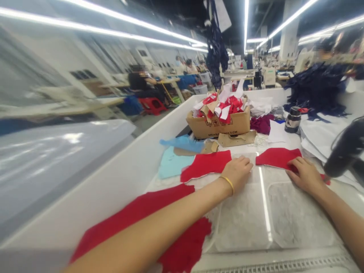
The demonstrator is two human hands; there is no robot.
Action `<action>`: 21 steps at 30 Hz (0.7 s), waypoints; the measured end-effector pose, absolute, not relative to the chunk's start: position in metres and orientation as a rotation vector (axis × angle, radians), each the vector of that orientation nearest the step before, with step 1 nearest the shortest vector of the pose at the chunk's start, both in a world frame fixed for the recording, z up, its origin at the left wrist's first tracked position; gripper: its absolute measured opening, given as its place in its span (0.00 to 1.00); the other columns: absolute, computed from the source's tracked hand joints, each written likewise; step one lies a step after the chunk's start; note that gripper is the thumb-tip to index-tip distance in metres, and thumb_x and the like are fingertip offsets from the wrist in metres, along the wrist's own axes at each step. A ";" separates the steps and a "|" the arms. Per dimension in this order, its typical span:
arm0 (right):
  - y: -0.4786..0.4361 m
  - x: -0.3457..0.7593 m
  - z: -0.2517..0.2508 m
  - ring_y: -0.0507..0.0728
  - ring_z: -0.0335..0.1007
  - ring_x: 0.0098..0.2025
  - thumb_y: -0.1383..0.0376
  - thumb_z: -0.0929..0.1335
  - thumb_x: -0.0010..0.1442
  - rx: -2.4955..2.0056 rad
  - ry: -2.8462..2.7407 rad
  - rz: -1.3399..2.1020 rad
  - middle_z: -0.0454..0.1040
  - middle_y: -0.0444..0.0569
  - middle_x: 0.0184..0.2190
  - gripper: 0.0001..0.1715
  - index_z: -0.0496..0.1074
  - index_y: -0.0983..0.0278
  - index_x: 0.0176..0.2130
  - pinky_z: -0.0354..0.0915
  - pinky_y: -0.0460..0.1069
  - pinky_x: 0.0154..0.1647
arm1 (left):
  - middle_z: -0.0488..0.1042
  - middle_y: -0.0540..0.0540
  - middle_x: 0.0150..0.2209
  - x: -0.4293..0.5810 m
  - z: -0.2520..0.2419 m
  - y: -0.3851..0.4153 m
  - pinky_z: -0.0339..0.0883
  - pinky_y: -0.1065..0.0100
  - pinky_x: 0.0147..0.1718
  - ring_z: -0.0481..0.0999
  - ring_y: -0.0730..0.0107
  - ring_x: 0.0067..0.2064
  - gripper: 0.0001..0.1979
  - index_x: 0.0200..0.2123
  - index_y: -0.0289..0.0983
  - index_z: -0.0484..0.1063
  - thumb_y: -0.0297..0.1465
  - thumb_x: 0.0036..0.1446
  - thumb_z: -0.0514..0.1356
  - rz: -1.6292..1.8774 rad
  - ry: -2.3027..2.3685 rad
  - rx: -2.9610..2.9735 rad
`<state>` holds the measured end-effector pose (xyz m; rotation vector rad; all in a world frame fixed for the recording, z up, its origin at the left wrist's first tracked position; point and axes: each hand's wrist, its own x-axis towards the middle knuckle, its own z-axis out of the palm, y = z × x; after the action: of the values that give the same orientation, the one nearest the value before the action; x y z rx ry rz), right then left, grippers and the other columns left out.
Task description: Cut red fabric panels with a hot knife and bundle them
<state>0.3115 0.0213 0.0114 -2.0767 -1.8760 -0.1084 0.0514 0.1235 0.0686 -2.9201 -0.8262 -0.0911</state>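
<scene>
My left hand (238, 172), with a yellow band at the wrist, rests on the table at the right end of a red fabric piece (209, 165). Its fingers are bent and close together, and whatever lies beneath them is hidden. At the right, my right hand (307, 177) grips the end of a second red fabric piece (274, 157) between thumb and fingers. Both pieces lie flat and show a pale lower edge. Larger red fabric (136, 212) with ragged edges spreads under and beside my left forearm.
Behind the hands stands a cardboard box (218, 127) heaped with red and white scraps. Light blue sheets (173, 163) lie left, a dark jar (293, 120) right. A black machine part (345, 148) juts in near my right hand. A ruler strip (273, 265) runs along the front.
</scene>
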 end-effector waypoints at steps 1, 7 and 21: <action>0.022 0.311 0.011 0.64 0.71 0.45 0.63 0.67 0.64 -2.075 -1.863 -0.092 0.77 0.53 0.42 0.10 0.75 0.63 0.43 0.66 0.56 0.46 | 0.77 0.38 0.42 0.062 0.066 0.129 0.72 0.57 0.44 0.75 0.54 0.47 0.08 0.41 0.34 0.78 0.23 0.62 0.59 -0.081 -0.826 -2.924; 0.024 0.309 0.014 0.64 0.71 0.45 0.63 0.68 0.63 -2.056 -1.836 -0.001 0.76 0.53 0.41 0.09 0.75 0.62 0.43 0.64 0.56 0.45 | 0.76 0.40 0.39 0.089 0.052 0.149 0.69 0.58 0.41 0.73 0.54 0.46 0.08 0.36 0.36 0.78 0.25 0.62 0.59 -0.077 -0.838 -2.922; 0.022 0.303 0.019 0.65 0.69 0.47 0.65 0.67 0.62 -2.002 -1.685 -0.003 0.75 0.54 0.41 0.07 0.76 0.62 0.39 0.63 0.58 0.50 | 0.77 0.40 0.39 0.070 0.082 0.134 0.68 0.58 0.44 0.74 0.58 0.44 0.14 0.34 0.38 0.74 0.30 0.69 0.51 -0.655 -0.672 -2.896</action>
<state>0.3035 0.0216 0.0187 -2.0020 -1.6851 -0.0027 0.0696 0.1342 0.0823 -2.8957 -0.6718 -0.6554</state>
